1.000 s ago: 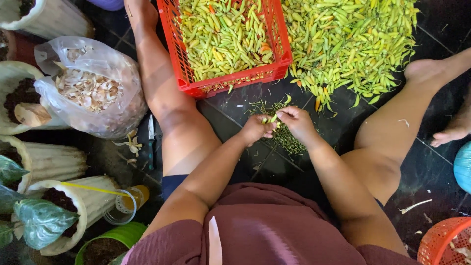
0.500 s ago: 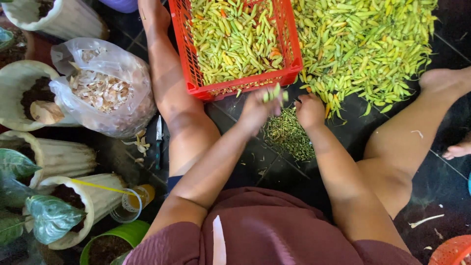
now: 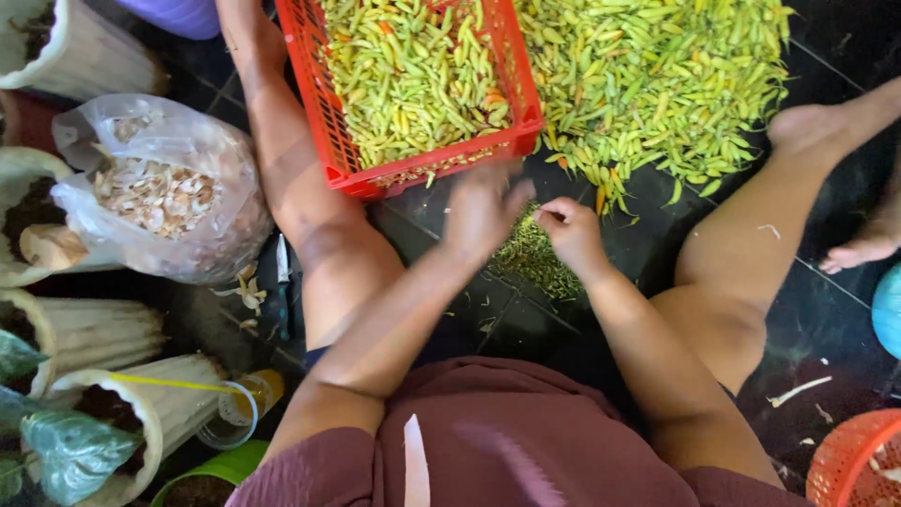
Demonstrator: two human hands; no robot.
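Note:
I sit on a dark tiled floor with legs spread. My left hand (image 3: 483, 208) is blurred, fingers apart and empty, just in front of the near rim of a red plastic crate (image 3: 441, 161) filled with green-yellow chilies (image 3: 413, 75). My right hand (image 3: 569, 231) is curled beside it, fingertips pinched on what looks like a small green stem. Under both hands lies a small heap of green stems (image 3: 530, 263). A big loose pile of chilies (image 3: 657, 84) covers the floor to the crate's right.
A clear plastic bag of pale dried pieces (image 3: 160, 197) and several woven sacks (image 3: 113, 329) stand at left. A small knife (image 3: 283, 272) lies by my left thigh. An orange basket (image 3: 859, 465) sits bottom right; another person's foot (image 3: 859, 252) rests at right.
My left hand carried a chili up to the crate and now hangs open and empty at its rim. My right hand moved from the chili pile's edge to over the stem heap.

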